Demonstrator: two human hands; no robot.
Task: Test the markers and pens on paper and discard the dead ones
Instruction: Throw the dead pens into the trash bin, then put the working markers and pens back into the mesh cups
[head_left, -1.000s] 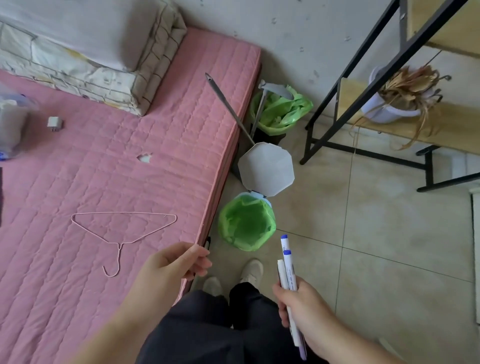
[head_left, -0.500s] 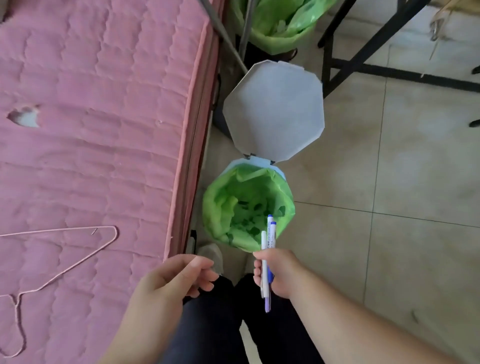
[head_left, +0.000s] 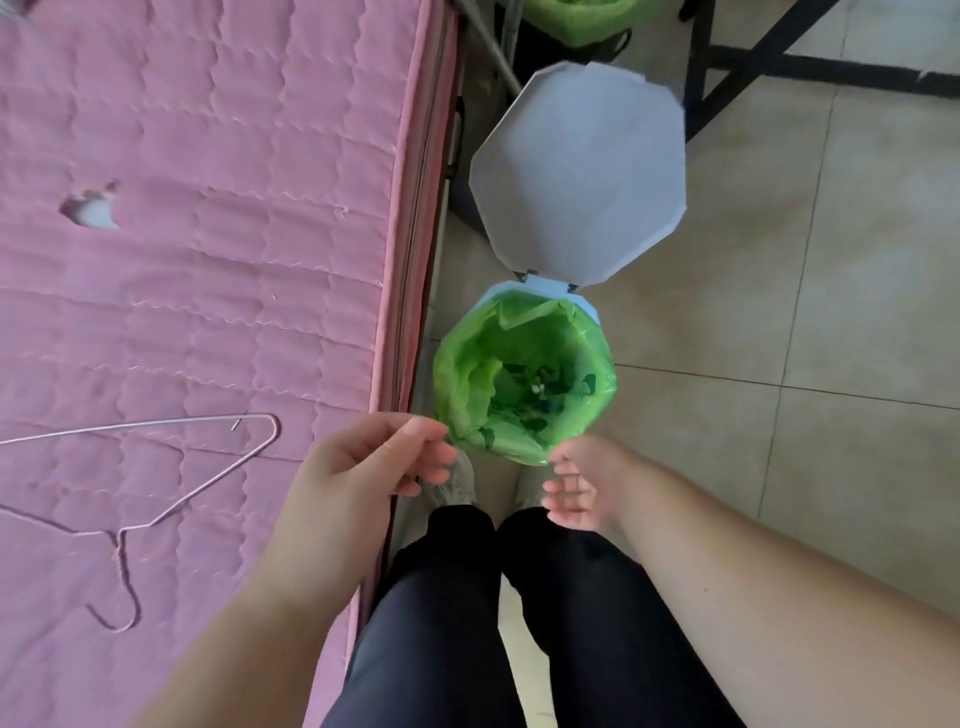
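At the far left a pink wire hanger (head_left: 140, 467) lies on the pink quilted mattress (head_left: 208, 208), which has a small torn hole (head_left: 92, 210) higher up; no paper shows anywhere in the view. The left hand (head_left: 363, 467) hovers over the mattress edge, just beside the bin's near-left rim, its fingers loosely curled with the thumb lying across them; it appears to hold nothing, much as it did a second ago. Next along, the small pedal bin (head_left: 524, 379) stands on the tiled floor (head_left: 779, 312) with its white octagonal lid (head_left: 579, 171) tipped up and its green liner open. The right hand (head_left: 576, 483) hangs at the bin's near rim with the fingers slack and spread, holding nothing. Half a second ago this hand pinched two pens with blue caps upright over the liner; they are gone from the hand now, so they have most likely dropped into the bin. Dark scraps lie at the bottom of the liner, but the pens themselves cannot be made out there. Judged from that, the discard of this pair looks done, and any pens left to test lie out of view.
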